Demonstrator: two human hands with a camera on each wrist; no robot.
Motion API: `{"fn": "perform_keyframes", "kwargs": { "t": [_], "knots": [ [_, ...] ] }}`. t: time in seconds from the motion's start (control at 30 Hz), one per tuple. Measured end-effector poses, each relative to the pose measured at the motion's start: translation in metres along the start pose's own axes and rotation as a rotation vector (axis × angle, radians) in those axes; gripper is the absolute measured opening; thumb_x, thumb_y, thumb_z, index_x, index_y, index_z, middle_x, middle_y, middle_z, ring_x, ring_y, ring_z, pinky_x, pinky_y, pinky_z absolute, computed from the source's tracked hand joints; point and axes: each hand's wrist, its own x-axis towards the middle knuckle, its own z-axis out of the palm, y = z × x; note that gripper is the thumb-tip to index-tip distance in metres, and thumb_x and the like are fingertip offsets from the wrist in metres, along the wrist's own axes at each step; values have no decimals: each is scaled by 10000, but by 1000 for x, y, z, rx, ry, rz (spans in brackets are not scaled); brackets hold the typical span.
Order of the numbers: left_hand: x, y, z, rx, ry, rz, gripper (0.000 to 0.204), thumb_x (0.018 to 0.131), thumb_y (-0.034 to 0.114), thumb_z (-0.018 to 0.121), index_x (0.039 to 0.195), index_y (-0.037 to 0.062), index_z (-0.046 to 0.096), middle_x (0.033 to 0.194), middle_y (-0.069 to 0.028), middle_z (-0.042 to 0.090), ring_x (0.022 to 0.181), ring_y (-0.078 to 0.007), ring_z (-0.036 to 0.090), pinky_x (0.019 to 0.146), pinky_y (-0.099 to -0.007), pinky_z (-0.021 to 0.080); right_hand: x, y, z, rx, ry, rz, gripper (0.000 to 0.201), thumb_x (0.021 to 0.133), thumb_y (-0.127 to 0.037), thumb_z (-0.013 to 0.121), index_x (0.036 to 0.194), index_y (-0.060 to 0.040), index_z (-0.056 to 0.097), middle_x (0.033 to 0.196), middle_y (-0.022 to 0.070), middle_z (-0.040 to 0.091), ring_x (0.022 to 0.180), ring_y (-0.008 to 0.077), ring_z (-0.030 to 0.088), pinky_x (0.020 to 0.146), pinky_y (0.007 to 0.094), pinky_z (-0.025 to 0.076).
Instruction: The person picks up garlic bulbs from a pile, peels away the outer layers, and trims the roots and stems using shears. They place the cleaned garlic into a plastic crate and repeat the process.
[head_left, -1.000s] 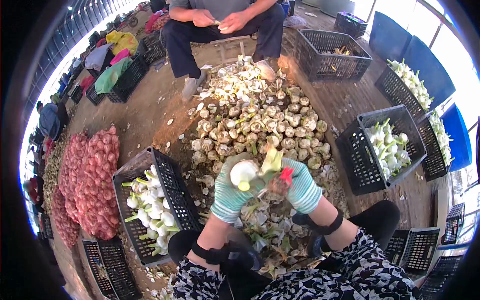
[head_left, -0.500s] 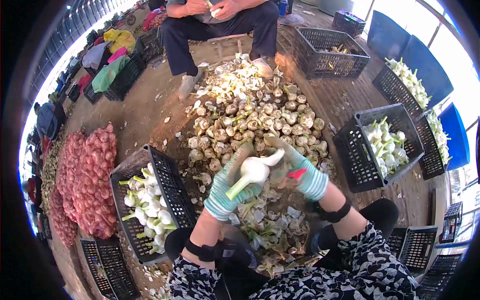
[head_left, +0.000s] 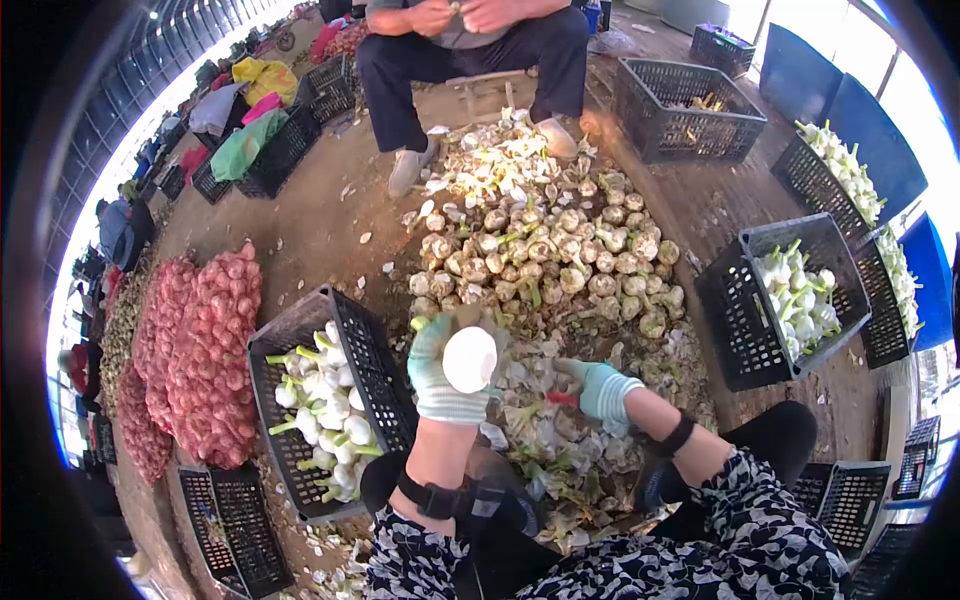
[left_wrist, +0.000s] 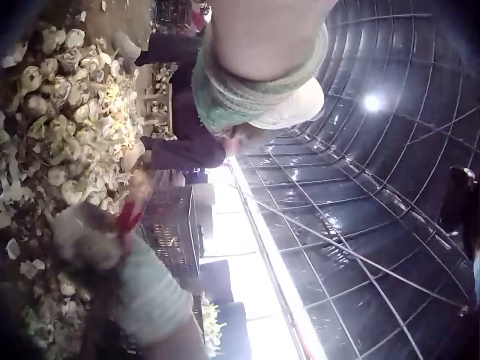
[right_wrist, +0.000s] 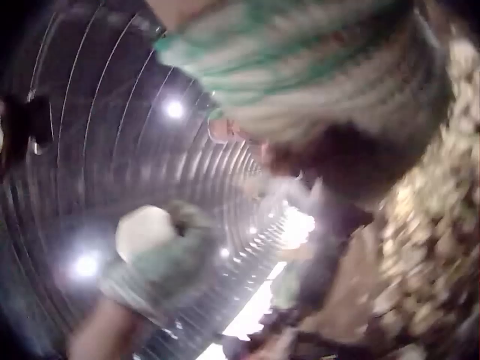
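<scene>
A broad heap of grubby garlic [head_left: 540, 255] covers the floor before me, a black crate [head_left: 368, 365] standing left. The left hand [head_left: 430, 372] cups a white bulb [head_left: 470, 360], well apart from the right hand [head_left: 605, 392]; whether that pinches the red piece [head_left: 562, 398], I cannot tell. The bulb should be light, firm, slickish, easily bruised: best held round its belly.

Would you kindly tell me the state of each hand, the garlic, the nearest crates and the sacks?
Left hand: gripping a garlic bulb
Garlic bulb: white, clean
Right hand: red thing at its fingers, grip unclear
Garlic pile: brownish, soiled
Left crate: upright, holding white garlic
Right crate: upright, holding white garlic
Pink sacks: bulging
</scene>
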Motion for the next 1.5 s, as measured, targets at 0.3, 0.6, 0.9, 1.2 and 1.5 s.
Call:
{"fn": "perform_keyframes", "kwargs": {
  "t": [0.3,0.6,0.9,1.2,1.5],
  "knots": [
    [-6,1,16,327,374,139,194,745,148,490,830,-21,527,728,-95,554,661,-205,544,594,-333,492,1,-42,0,411,265,-273,406,702,11,546,1102,-48,508,950,80,581,785,173,551,697,279,439],
    [-39,106,-14,1410,874,1155,320,710,54,625,1012,-3,536,926,-80,560,808,-152,528,692,-241,453,31,-1,61,4,-265,75,319,744,-94,523,1060,-144,530,853,125,595,756,277,566,645,341,445],
    [-26,78,-11,808,798,482,290,726,180,586,1002,96,560,917,16,539,798,-122,460,740,-308,312,168,-14,143,-85,54,-28,455,707,-121,515,1150,-66,428,1121,178,481,954,332,512,779,387,431],
    [-10,60,-11,896,754,416,273,758,164,544,1012,64,543,923,-28,547,859,-149,497,776,-306,365,244,-26,181,-63,-43,-24,569,691,-7,592,1210,-90,375,1116,201,460,952,317,506,787,362,445],
    [-8,35,-21,595,781,33,332,768,222,539,1056,64,495,934,-74,520,885,-218,483,759,-407,403,103,-42,75,1943,-199,-396,622,825,-171,502,1319,-70,138,1206,105,409,1083,199,439,942,340,351]
  ]
}}
